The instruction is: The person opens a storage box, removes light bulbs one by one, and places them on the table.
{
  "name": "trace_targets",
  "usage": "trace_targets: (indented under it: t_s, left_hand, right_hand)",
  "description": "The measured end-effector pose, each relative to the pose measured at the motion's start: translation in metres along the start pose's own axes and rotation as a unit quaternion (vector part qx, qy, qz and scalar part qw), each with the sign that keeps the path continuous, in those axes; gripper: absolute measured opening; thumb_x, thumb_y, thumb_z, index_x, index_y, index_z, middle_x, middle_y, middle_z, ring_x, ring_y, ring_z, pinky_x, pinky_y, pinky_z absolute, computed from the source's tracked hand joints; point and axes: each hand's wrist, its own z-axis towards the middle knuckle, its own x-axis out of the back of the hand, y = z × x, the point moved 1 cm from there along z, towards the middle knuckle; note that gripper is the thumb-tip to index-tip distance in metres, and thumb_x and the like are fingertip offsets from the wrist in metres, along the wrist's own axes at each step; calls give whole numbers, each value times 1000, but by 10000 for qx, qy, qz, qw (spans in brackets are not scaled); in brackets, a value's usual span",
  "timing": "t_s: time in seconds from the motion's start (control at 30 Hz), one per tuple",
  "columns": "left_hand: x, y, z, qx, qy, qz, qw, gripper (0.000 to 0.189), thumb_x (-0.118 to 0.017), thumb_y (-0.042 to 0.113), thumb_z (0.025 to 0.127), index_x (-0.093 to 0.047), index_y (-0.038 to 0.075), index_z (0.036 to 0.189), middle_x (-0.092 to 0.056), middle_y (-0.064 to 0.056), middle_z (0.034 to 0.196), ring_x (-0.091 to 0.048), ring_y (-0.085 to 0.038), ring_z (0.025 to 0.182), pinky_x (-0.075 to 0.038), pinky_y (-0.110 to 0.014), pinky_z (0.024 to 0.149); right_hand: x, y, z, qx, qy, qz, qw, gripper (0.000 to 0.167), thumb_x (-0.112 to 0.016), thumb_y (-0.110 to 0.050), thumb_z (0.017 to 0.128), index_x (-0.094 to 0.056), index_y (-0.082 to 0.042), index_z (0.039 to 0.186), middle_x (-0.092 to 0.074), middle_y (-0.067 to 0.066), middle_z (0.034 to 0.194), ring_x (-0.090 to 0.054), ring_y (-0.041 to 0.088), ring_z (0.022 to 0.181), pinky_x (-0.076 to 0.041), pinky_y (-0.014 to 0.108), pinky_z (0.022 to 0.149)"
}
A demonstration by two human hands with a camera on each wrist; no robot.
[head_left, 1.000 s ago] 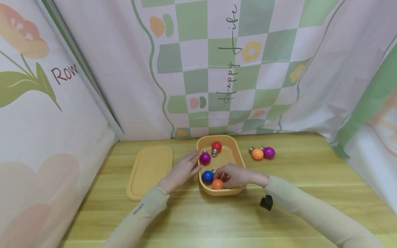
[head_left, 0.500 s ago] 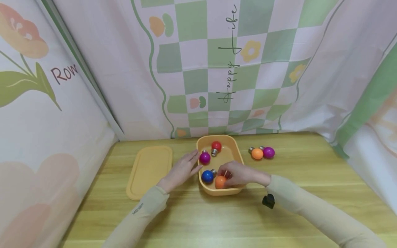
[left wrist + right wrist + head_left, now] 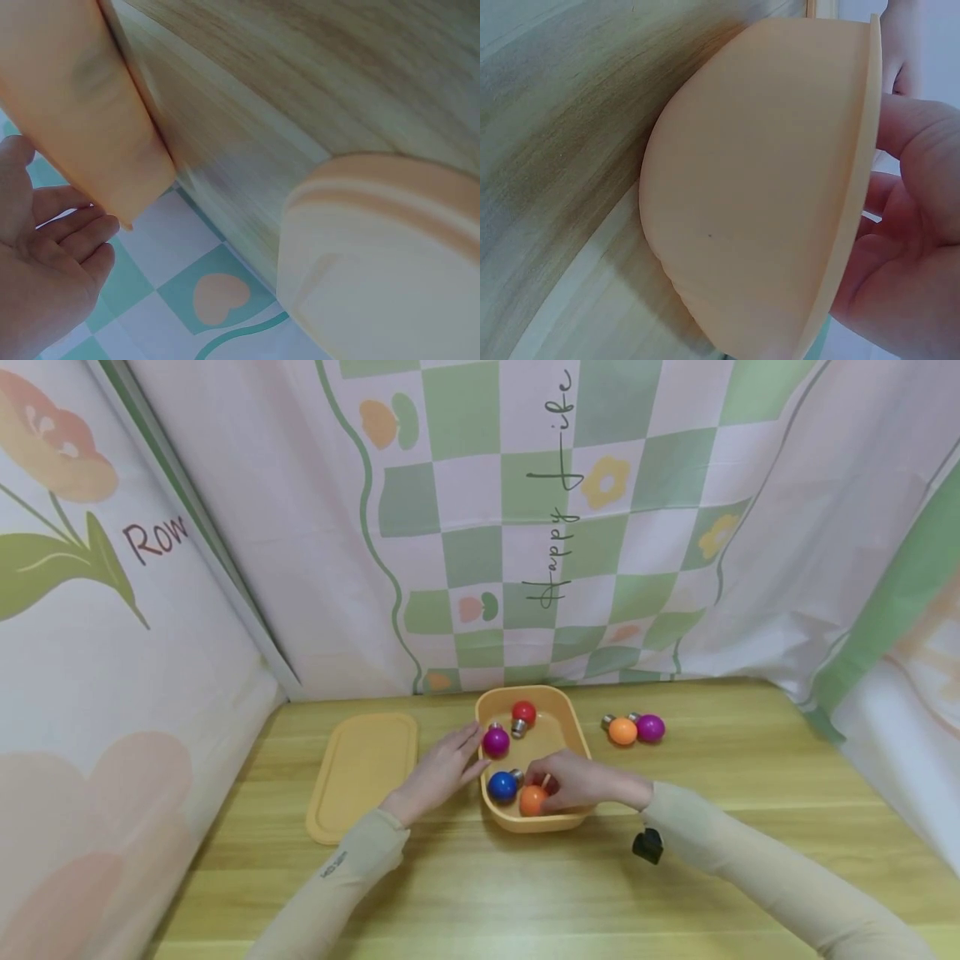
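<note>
Orange bulb (image 3: 533, 801) pinched by the right hand (image 3: 576, 779) needs soft, slow handling beside the blue bulb (image 3: 502, 787), while the relaxed left hand (image 3: 437, 772) touches the left side of the box (image 3: 542, 827).

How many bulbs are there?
6. In the box: red bulb, purple bulb, blue bulb, and orange bulb in the right hand. Right of the box: second orange bulb, second purple bulb. More may be hidden.

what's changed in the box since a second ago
In the box, the orange bulb has shifted slightly right and toward the far end, along with the right grip holding it. Nothing was visibly let go. The left grip, lid and other bulbs stayed put.
</note>
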Motion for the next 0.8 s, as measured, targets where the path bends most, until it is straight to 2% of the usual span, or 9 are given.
trace_targets:
  t_s: [0.2,0.4,0.5,0.67,0.8]
  left_hand:
    - [1,1,1,3,-48,8,10000,53,-64,28,97,-54,-5,137,-56,-26,140,-60,-38,126,-51,-45,108]
    - [3,2,1,60,-166,-25,9998,53,-62,29,98,-53,-5,138,-54,-25,142,-58,-38,128,-50,-45,110]
    - [4,3,1,80,-210,-74,9997,54,-61,29,99,-52,-6,139,-53,-26,143,-57,-38,129,-49,-46,111]
    - [4,3,1,92,-210,-70,9997,53,-61,29,99,-53,-7,137,-53,-26,143,-58,-38,128,-49,-46,111]
    - [2,2,1,77,-172,-12,9998,53,-62,29,98,-54,-6,137,-54,-25,142,-59,-38,127,-50,-47,110]
  right_hand:
    - [5,0,-4,-45,247,149,9996,23,-75,-13,84,-70,-7,106,-74,5,102,-68,17,91,-61,30,80]
    - [23,-1,-12,-491,434,328,9973,26,-73,-13,86,-68,-11,111,-72,3,107,-68,18,96,-62,34,83]
    - [36,0,-17,-582,607,375,9958,28,-72,-12,86,-67,-11,113,-72,3,107,-69,19,97,-63,34,84]
    - [54,6,-27,-482,989,338,9934,30,-74,-13,86,-67,-6,115,-73,9,108,-72,25,97,-64,35,83]
    - [66,15,-35,-557,1253,271,9902,33,-75,-15,87,-66,-2,116,-72,15,111,-72,28,97,-64,36,81]
